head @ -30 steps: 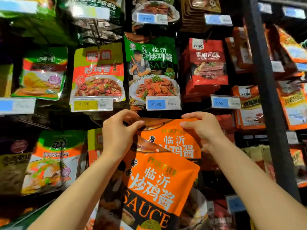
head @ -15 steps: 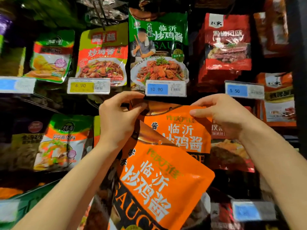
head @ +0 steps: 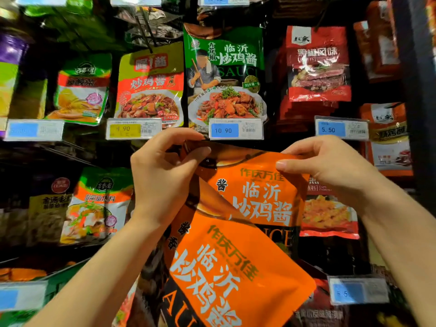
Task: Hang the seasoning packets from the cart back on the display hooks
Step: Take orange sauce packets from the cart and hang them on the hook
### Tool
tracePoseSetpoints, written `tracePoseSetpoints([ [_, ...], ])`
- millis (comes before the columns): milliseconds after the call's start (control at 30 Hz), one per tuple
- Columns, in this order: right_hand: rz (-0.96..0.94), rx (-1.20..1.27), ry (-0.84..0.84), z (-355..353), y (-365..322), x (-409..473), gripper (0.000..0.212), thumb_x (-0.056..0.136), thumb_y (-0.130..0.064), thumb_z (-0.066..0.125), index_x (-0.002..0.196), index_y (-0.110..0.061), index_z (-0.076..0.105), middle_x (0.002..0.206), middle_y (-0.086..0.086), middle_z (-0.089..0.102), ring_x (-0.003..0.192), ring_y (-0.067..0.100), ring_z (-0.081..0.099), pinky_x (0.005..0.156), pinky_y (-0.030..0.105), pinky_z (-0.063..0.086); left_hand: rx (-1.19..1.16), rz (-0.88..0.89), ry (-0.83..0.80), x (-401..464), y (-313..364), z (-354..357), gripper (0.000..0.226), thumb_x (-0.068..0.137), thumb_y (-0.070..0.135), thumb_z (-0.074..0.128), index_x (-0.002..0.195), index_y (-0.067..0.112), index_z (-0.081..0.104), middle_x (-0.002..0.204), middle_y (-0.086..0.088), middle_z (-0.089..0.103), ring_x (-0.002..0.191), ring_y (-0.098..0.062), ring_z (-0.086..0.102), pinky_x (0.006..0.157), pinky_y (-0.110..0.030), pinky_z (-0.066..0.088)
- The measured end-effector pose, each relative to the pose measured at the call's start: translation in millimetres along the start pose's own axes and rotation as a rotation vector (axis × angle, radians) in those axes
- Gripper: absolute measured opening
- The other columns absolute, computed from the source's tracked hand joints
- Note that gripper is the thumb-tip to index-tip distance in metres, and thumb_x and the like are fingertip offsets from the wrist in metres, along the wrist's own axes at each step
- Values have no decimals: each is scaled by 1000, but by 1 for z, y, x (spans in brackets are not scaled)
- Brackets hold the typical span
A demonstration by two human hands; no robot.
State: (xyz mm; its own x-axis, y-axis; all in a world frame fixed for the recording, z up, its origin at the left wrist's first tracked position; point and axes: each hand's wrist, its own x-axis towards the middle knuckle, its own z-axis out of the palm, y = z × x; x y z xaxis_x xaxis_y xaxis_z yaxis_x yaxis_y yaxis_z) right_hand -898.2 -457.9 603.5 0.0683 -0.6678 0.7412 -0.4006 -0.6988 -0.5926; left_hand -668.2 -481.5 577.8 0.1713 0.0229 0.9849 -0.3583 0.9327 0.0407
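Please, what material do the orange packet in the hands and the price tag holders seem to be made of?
The orange packet looks like flexible plastic film with a slightly glossy finish: it bends and creases where the left hand and right hand pinch its top. The price tag holder appears to be clear rigid plastic over printed paper, judging by its shiny edges.

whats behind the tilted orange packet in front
Another orange packet, held at its top corners by the left hand and right hand. Its lower part is covered; no hook shows.
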Motion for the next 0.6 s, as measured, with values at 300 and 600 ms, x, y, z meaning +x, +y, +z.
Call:
tracePoseSetpoints([
  [300, -254, -227, 260, 19, -12, 13, 20, 69, -10, 78, 78, -25, 67, 79, -5, 67, 75, 13, 65, 72, 37, 55, 48, -118, -7, 9, -6, -13, 26, 74, 13, 76, 91, 30, 67, 81, 27, 65, 81, 10, 60, 64, -10, 45],
  [600, -246, -221, 248, 21, -4, 36, 20, 73, -13, 76, 76, -32, 69, 81, -9, 68, 79, 12, 65, 77, 41, 55, 205, -205, -56, 16, -34, 1, 14, 74, 23, 77, 85, 28, 71, 77, 21, 64, 76, 8, 60, 66, -6, 42],
])
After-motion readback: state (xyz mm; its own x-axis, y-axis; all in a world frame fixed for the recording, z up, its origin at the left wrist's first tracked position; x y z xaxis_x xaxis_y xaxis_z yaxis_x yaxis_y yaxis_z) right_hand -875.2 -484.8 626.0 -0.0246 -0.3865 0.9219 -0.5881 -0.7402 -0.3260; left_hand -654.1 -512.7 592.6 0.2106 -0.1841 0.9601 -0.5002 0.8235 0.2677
